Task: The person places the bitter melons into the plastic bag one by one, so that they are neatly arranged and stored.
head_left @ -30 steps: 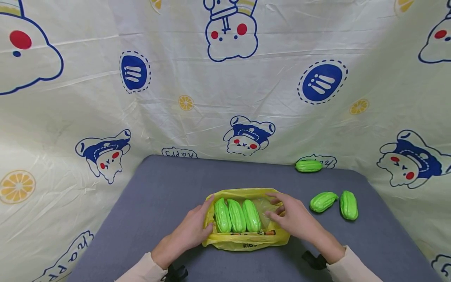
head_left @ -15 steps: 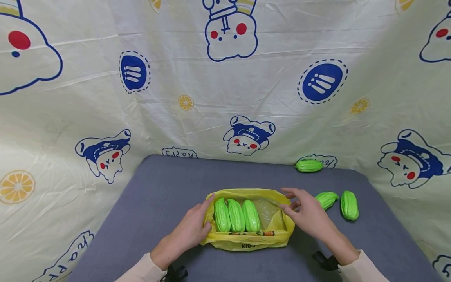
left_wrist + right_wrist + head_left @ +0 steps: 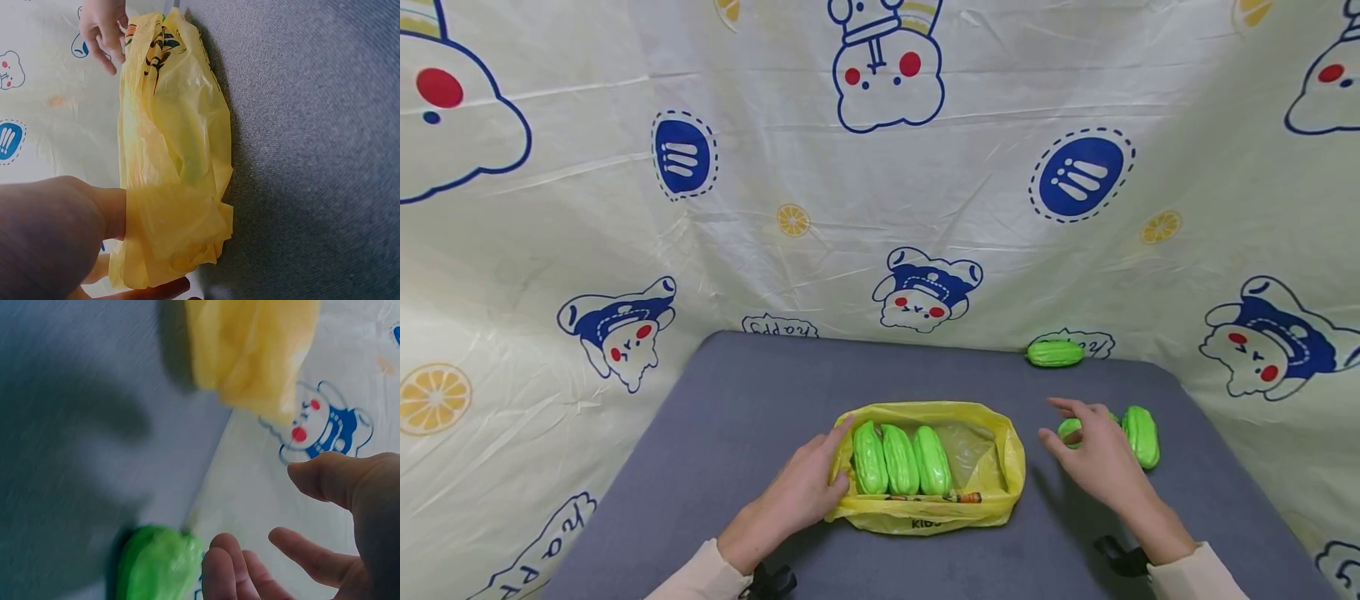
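Yellow bag (image 3: 970, 515) mid-desk (image 3: 767, 392): thin crinkled plastic, partly see-through, mouth open upward, dark print on near wall. Inside, left part: three green gourds (image 3: 900, 460) side by side, glossy, ridged. Left hand (image 3: 805, 485) pinching bag's left rim, thumb inside, fingers outside. Right hand (image 3: 1097, 454) spread, near half-hidden gourd (image 3: 1070, 430) toward desk's right edge. Neighbour gourd (image 3: 1142, 437) just beside. Far gourd (image 3: 1055, 353) at far edge, toward right corner.

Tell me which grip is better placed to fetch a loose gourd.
Likely the right grip: it holds nothing and is near two loose gourds. The left grip holds the left edge of the bag, farther from them.
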A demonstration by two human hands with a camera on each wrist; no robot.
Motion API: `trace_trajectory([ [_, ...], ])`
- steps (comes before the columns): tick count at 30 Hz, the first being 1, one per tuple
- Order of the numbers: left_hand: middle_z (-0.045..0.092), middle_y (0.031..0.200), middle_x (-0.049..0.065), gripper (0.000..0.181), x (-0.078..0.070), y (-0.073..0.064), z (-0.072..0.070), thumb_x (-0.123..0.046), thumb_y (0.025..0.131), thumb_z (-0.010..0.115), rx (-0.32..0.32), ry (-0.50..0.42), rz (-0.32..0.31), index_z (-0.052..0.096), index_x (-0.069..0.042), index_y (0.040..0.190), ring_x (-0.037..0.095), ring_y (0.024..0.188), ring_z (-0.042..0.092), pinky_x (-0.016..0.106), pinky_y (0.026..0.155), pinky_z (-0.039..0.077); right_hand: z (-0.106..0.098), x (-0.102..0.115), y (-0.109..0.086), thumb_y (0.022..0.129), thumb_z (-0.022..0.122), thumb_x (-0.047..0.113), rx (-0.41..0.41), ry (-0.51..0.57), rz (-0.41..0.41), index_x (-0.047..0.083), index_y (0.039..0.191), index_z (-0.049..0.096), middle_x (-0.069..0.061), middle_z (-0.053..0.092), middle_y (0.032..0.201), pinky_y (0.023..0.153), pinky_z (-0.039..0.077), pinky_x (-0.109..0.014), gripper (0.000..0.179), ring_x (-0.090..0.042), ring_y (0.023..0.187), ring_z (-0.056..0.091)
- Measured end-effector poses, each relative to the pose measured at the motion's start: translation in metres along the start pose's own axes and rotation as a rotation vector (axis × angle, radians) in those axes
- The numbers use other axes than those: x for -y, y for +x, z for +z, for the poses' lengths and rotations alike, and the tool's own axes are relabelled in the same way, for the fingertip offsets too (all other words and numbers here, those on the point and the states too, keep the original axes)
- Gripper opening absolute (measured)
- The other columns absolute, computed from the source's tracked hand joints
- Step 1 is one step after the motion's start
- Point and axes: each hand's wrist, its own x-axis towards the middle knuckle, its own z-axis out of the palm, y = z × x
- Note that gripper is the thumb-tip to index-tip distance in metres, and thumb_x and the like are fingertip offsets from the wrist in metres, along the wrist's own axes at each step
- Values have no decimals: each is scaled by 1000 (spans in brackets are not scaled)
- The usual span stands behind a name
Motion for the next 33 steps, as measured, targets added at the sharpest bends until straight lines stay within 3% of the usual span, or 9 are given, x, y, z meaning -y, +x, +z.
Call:
trace_trajectory([
  [5,76,127,21,81,3,0,0,-2,102,71,35,-24,9,45,-6,178,20,91,61,41,80,56,-2,-20,2,110,82,29,-27,-48,50,-8,160,61,-43,57,142,76,58,-52,66,-40,103,71],
  [12,76,132,24,79,4,0,-2,-3,102,71,38,-19,17,46,-3,177,24,102,67,47,90,61,-4,-40,6,108,82,32,-35,-92,99,-10,160,58,-50,54,148,98,51,-78,71,-64,137,49],
  [24,76,132,23,81,3,-1,-5,-3,100,73,41,-20,19,47,-3,177,23,100,65,46,88,59,-4,-59,11,108,80,40,8,-131,137,-11,163,52,-54,48,156,111,43,-87,80,-72,145,41],
  [33,76,136,25,83,3,-1,-4,-3,99,73,48,-17,7,45,-3,178,24,103,66,48,90,59,3,-65,14,111,77,48,40,-150,180,-6,168,51,-54,39,162,104,42,-90,82,-73,146,41],
])
